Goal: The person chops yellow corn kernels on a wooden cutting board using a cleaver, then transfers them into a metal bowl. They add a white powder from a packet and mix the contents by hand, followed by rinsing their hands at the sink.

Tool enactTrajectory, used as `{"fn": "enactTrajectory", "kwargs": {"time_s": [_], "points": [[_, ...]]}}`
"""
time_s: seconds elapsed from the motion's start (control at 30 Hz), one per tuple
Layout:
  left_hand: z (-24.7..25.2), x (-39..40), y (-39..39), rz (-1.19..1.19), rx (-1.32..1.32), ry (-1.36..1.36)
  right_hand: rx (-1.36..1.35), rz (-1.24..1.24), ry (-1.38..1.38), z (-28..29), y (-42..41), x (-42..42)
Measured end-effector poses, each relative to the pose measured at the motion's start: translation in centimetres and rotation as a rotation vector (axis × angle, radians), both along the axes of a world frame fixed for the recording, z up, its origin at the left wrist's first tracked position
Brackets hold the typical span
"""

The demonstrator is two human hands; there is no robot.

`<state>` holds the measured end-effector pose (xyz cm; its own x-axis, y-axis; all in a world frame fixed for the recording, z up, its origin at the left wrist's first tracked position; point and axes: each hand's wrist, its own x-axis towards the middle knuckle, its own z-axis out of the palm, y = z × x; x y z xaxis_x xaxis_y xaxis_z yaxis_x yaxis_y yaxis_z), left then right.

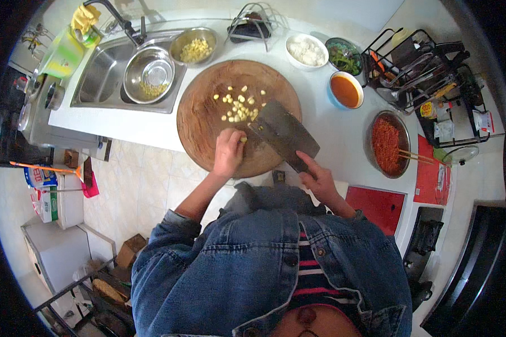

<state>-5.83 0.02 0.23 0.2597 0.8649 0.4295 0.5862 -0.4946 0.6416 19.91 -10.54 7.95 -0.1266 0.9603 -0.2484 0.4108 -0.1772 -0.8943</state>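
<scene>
A round wooden chopping board (198, 135) lies before me on the white counter. Small pale yellow pieces, which look like peeled garlic cloves (240, 110), are scattered over its upper half. My left hand (229, 152) rests low on the board, its fingertips closed on a small yellowish piece (243, 139). My right hand (320, 181) grips the handle of a broad, dark cleaver (286, 132), the index finger stretched along the blade. The blade lies tilted over the board's right side, its far corner beside the pale pieces.
Behind the board stands a steel bowl (213, 38) of pale pieces; a steel strainer bowl (128, 76) sits at the sink (82, 90). To the right are a white bowl (307, 66), a bowl of reddish sauce (345, 90), a steel bowl of red food (390, 145) with chopsticks, and a utensil rack (409, 90).
</scene>
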Motion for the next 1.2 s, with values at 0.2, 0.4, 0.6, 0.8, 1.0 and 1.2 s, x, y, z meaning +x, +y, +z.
{"fn": "enactTrajectory", "kwargs": {"time_s": [0.2,0.4,0.6,0.8,1.0,1.2], "points": [[-1.0,0.3,-3.3,0.08,-0.076,-0.018,0.002,0.024,-0.07,-3.1,-1.4,-1.3],[-0.3,-1.9,-5.1,0.224,-0.098,-0.144,0.138,0.13,-0.09,-3.9,-1.2,-2.6],[-0.5,-2.9,-5.2,0.308,-0.065,-0.129,0.22,0.262,-0.205,-4.3,0.0,-4.0],[-0.8,-3.1,-5.1,0.327,-0.063,-0.171,0.229,0.189,-0.135,-7.2,0.9,-3.3],[-0.8,-3.9,-4.2,0.374,-0.154,-0.239,-0.003,0.05,-0.084,-2.5,1.1,-3.0],[-0.9,-4.0,-3.3,0.402,-0.111,-0.243,0.214,0.328,-0.313,-5.6,0.9,-3.6]]}}
